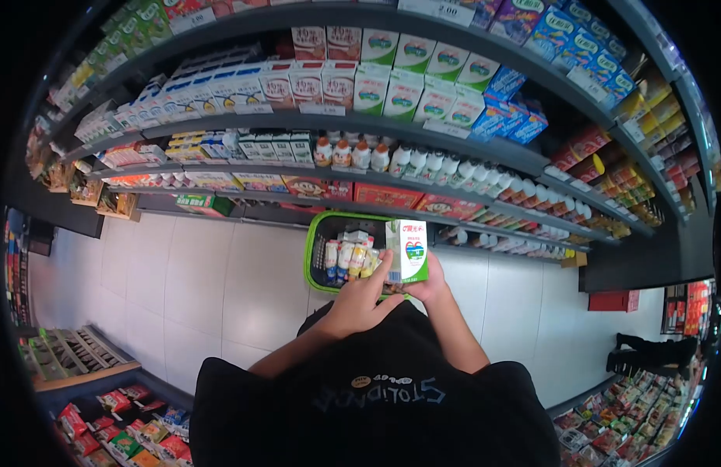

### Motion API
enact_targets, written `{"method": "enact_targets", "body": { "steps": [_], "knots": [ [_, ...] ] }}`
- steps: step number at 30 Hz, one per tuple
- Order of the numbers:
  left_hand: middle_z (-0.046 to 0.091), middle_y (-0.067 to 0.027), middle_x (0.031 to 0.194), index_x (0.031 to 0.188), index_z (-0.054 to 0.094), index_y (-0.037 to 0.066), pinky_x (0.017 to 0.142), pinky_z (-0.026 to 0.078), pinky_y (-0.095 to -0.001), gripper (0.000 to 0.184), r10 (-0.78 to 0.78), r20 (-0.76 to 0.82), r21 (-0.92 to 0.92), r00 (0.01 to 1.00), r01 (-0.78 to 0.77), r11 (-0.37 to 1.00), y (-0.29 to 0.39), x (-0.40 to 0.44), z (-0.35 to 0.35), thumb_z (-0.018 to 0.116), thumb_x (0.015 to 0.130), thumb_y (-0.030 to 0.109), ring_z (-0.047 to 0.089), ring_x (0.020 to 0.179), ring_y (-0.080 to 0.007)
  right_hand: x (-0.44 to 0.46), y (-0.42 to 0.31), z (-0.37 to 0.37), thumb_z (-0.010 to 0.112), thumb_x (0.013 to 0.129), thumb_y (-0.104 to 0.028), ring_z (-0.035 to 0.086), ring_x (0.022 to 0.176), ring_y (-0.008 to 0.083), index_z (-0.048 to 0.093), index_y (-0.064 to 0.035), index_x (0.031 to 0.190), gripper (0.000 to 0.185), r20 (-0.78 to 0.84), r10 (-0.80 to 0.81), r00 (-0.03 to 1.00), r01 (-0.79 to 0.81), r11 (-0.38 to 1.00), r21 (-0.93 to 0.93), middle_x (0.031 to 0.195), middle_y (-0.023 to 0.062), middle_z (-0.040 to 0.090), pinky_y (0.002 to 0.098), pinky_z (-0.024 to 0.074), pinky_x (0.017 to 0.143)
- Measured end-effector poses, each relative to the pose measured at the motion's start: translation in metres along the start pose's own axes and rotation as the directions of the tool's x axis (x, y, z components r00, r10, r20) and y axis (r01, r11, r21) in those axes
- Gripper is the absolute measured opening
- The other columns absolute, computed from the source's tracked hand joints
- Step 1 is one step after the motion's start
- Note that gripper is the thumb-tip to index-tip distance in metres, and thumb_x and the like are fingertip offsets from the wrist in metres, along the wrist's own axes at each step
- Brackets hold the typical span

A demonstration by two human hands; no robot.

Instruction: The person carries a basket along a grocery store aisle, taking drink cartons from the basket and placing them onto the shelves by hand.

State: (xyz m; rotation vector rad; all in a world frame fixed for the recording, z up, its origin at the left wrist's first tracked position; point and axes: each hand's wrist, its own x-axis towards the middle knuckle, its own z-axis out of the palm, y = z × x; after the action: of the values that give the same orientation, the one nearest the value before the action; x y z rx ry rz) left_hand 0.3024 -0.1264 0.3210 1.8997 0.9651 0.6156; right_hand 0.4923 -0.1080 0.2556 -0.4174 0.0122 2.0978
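A white and green milk carton is held upright in front of me, above the right part of a shopping basket. My right hand grips its lower right side, with some fingers hidden behind the carton. My left hand presses its fingers against the carton's lower left side, thumb apart. Below is the black basket with a bright green rim. Inside the basket lie several small bottles with white, blue and yellow parts.
Curved-looking shelves ahead carry milk cartons, small bottles and blue boxes. A bin of red snack packs stands behind left, another packaged-goods bin behind right. Someone in dark clothes is at the far right.
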Motion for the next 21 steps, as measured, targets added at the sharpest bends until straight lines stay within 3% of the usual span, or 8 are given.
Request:
{"method": "enact_targets", "body": {
  "steps": [2,4,5,7,10,14,18,21],
  "knots": [
    [0.046,-0.0069,0.065,0.145,0.024,-0.001,0.05,0.038,-0.0333,0.08,0.003,-0.053,0.026,0.999,-0.002,1.0,0.001,0.007,0.001,0.068,0.081,0.022,0.049,0.055,-0.0193,-0.002,-0.004,0.003,0.03,0.099,-0.039,0.059,0.108,0.0329,0.049,-0.002,0.127,0.05,-0.058,-0.035,0.998,0.029,0.995,-0.092,0.12,0.018,0.059,0.0479,0.0486,0.089],
    [0.051,-0.0084,0.075,0.14,0.031,-0.002,0.052,0.041,-0.0306,0.073,0.128,-0.242,0.084,0.962,-0.111,0.99,-0.008,0.018,0.008,0.069,0.08,0.017,0.052,0.062,-0.0175,-0.004,-0.004,0.021,0.026,0.101,-0.045,0.06,0.105,0.0283,0.05,-0.0026,0.125,0.054,-0.333,-0.247,0.91,0.102,0.912,-0.398,0.119,0.0149,0.06,0.0419,0.0501,0.088],
    [0.055,-0.0094,0.09,0.133,0.038,-0.002,0.059,0.045,-0.0284,0.063,0.01,-0.26,-0.019,0.965,-0.015,1.0,-0.005,0.022,0.013,0.069,0.081,0.014,0.056,0.073,-0.0161,-0.003,0.0,0.024,0.023,0.1,-0.05,0.062,0.101,0.0243,0.052,-0.0021,0.123,0.06,-0.322,-0.378,0.868,0.145,0.813,-0.563,0.115,0.0132,0.061,0.0357,0.0498,0.087],
    [0.056,-0.0097,0.097,0.132,0.037,-0.003,0.065,0.047,-0.0277,0.062,-0.04,-0.244,-0.094,0.969,0.017,0.995,-0.01,0.034,0.026,0.069,0.081,0.013,0.057,0.08,-0.0153,-0.01,-0.003,0.003,0.024,0.102,-0.045,0.062,0.098,0.0248,0.054,0.0022,0.119,0.058,-0.134,-0.537,0.833,0.118,0.409,-0.905,0.108,0.0131,0.063,0.0332,0.0466,0.086],
    [0.053,-0.0142,0.113,0.127,0.032,-0.006,0.082,0.049,-0.0294,0.059,-0.105,-0.215,-0.323,0.971,0.031,0.946,-0.043,0.052,0.065,0.068,0.083,0.01,0.057,0.105,-0.0156,-0.029,-0.005,-0.006,0.025,0.103,-0.037,0.062,0.097,0.027,0.055,0.0042,0.116,0.053,0.167,-0.604,0.779,0.176,-0.044,-0.983,0.102,0.0185,0.064,0.0344,0.0455,0.084],
    [0.056,-0.0156,0.102,0.12,0.034,-0.005,0.071,0.05,-0.029,0.065,-0.296,-0.205,-0.173,0.933,0.263,0.949,-0.001,0.063,0.066,0.077,0.077,0.016,0.059,0.088,-0.0146,-0.042,-0.034,-0.005,0.027,0.103,-0.033,0.061,0.103,0.0289,0.053,0.0032,0.124,0.049,0.205,-0.514,0.833,0.213,-0.044,-0.976,0.107,0.0191,0.064,0.0348,0.0439,0.091],
    [0.06,-0.0143,0.098,0.115,0.039,-0.004,0.074,0.05,-0.0309,0.064,-0.335,-0.23,-0.397,0.914,0.227,0.889,0.005,0.086,0.064,0.08,0.072,0.021,0.062,0.088,-0.0175,-0.03,-0.053,-0.015,0.027,0.101,-0.04,0.056,0.114,0.03,0.05,0.0023,0.128,0.055,0.286,-0.483,0.828,0.336,0.018,-0.942,0.12,0.0185,0.059,0.0357,0.041,0.096],
    [0.06,-0.0112,0.098,0.116,0.04,-0.001,0.071,0.049,-0.0275,0.061,-0.247,-0.356,-0.276,0.901,0.151,0.949,0.018,0.106,0.039,0.08,0.072,0.015,0.061,0.085,-0.0131,-0.029,-0.069,-0.014,0.028,0.101,-0.042,0.058,0.098,0.0229,0.043,0.0,0.133,0.055,0.276,-0.465,0.841,0.315,0.007,-0.949,0.11,0.0147,0.061,0.0319,0.0439,0.089]
  ]
}}
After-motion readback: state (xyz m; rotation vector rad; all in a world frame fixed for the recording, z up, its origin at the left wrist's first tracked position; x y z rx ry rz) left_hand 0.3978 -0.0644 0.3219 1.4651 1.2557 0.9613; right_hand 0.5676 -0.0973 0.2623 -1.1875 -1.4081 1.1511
